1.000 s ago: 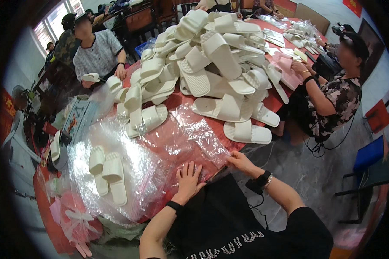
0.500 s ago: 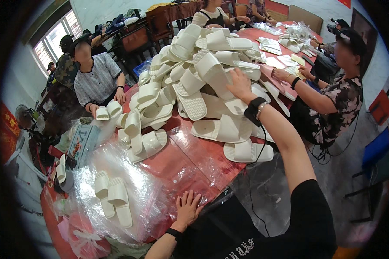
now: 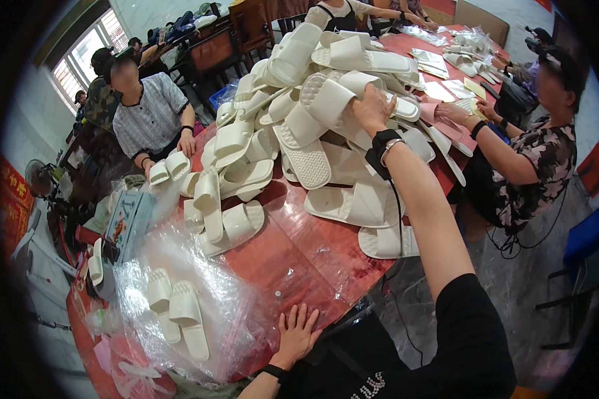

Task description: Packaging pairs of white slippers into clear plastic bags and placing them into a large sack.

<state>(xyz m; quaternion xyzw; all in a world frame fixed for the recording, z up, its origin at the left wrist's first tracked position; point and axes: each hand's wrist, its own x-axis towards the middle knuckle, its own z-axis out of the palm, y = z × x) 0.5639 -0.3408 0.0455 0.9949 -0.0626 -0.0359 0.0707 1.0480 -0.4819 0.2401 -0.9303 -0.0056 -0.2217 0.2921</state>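
A tall heap of white slide slippers (image 3: 302, 171) covers the middle of the red-covered table (image 3: 299, 249). At its upper right my right hand (image 3: 373, 110) has its fingers bent around the edge of a white slipper (image 3: 333, 103); the fingertips are partly hidden among the slippers. My left hand (image 3: 298, 334) lies flat on the table's near edge, fingers spread and holding nothing. Left of it, a pair of white slippers (image 3: 188, 311) rests side by side on crumpled clear plastic bags (image 3: 233, 322).
Across the table at left, a person (image 3: 152, 110) touches another pair of slippers (image 3: 170, 167). A person at right (image 3: 512, 149) handles a pink item (image 3: 442, 120) beside papers. A blue-grey box (image 3: 130, 216) stands at left. A black cable (image 3: 398, 193) hangs from my right wrist.
My right hand has moved farther up the heap, its fingers more bent. My left hand stays flat on the table. The whole view has shifted slightly.
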